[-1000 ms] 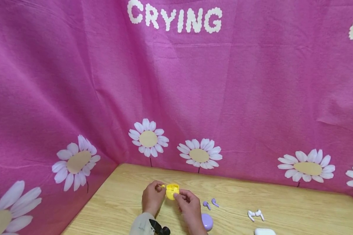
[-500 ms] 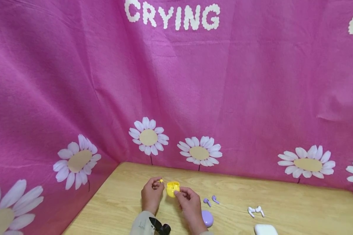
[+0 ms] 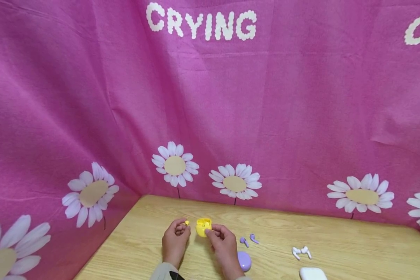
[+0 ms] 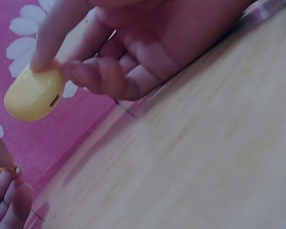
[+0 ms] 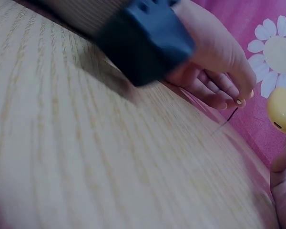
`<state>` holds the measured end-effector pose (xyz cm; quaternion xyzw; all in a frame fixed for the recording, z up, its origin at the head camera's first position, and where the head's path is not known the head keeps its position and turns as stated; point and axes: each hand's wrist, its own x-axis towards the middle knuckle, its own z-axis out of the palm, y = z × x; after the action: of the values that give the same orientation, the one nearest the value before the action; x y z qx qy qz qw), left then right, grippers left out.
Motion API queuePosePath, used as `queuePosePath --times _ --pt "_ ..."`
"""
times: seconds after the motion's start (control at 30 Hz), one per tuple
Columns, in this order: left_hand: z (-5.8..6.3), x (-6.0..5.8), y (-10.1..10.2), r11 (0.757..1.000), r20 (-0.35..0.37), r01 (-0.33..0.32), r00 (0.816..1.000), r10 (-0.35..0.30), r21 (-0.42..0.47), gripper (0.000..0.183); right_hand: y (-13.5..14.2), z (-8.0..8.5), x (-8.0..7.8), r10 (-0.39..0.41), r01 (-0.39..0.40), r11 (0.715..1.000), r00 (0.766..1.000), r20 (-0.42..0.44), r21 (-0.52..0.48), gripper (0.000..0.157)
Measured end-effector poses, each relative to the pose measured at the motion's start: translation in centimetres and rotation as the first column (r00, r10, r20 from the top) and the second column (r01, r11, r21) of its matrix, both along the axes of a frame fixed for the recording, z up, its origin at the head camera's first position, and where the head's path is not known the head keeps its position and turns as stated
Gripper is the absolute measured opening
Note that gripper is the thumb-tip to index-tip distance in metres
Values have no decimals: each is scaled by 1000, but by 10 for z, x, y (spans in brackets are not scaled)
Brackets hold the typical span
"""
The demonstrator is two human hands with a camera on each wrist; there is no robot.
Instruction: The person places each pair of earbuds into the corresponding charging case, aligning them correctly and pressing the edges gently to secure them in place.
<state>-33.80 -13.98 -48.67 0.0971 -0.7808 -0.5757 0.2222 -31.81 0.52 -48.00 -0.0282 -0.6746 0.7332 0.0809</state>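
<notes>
With my left fingers (image 3: 177, 223) pinching a yellow earbud (image 3: 187, 223) and my right fingers (image 3: 221, 229) gripping the open case (image 3: 203, 231) toward the surface (image 3: 154, 208) edge's far left corner, I'd best keep the case steady.

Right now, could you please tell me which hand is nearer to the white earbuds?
Right. The right hand, holding the yellow case, is to the left of the white earbuds; the left hand, pinching a yellow earbud, is farther left.
</notes>
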Motion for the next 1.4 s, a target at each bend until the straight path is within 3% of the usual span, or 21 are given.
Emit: queuePosePath --times 0.23,0.43,0.67,0.93,1.2,1.4 --pt "3 16 -2 998 41 20 999 -22 52 27 -3 2 5 24 -24 1000 1000 -19 -12 30" --pt "2 18 3 996 43 45 998 -49 80 30 1 1 7 18 -18 1000 1000 -7 1 29" --pt "-4 22 3 998 50 19 999 -23 62 32 1 -7 9 45 -45 999 999 26 -13 29" --pt "-1 20 3 979 24 47 998 -53 198 30 0 -7 11 46 -46 999 999 5 -9 29" --pt "12 7 8 965 -49 69 997 -59 252 28 4 3 -4 48 -47 999 998 -38 18 27" --pt "7 11 3 957 -77 89 995 -71 278 30 -1 -2 -2 53 -52 998 998 -27 33 26"
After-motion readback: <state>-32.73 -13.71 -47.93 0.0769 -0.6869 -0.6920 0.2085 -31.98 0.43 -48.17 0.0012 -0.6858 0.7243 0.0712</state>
